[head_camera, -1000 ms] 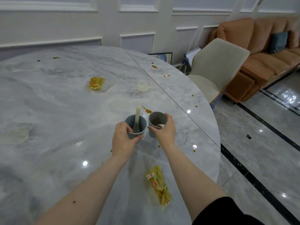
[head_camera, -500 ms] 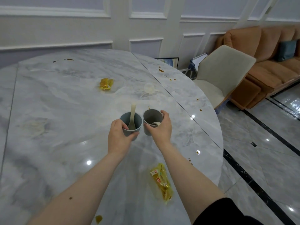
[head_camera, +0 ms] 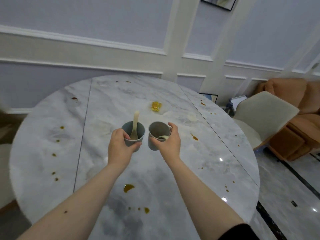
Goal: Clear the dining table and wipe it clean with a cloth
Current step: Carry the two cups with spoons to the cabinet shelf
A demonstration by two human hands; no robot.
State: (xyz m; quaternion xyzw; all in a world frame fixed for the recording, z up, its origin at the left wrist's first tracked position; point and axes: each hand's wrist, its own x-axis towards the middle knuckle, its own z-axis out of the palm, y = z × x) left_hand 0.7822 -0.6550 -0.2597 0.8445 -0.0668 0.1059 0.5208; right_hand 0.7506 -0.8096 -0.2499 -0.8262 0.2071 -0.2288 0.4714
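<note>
Mid-frame: left hand (head_camera: 121, 146) grips blue cup (head_camera: 133, 137) with spoon (head_camera: 135, 126); right hand (head_camera: 168, 142) grips grey cup (head_camera: 158, 136). Both cups over table (head_camera: 216, 153). Yellow wrapper (head_camera: 156, 106), sauce stains (head_camera: 128, 187) remain. Clearing early, wiping not started, no cloth visible.

Cream upholstered chair (head_camera: 263, 115), set at table's right edge. Orange sofa (head_camera: 294, 118), just behind chair, by the wall. Framed picture (head_camera: 210, 97) propped against wall, low, partly hidden. Second framed picture (head_camera: 220, 2) hung on wall, top, cropped. Panelled wall (head_camera: 103, 23), white mouldings. Glossy tiled floor (head_camera: 285, 187), dark inlay strip.
</note>
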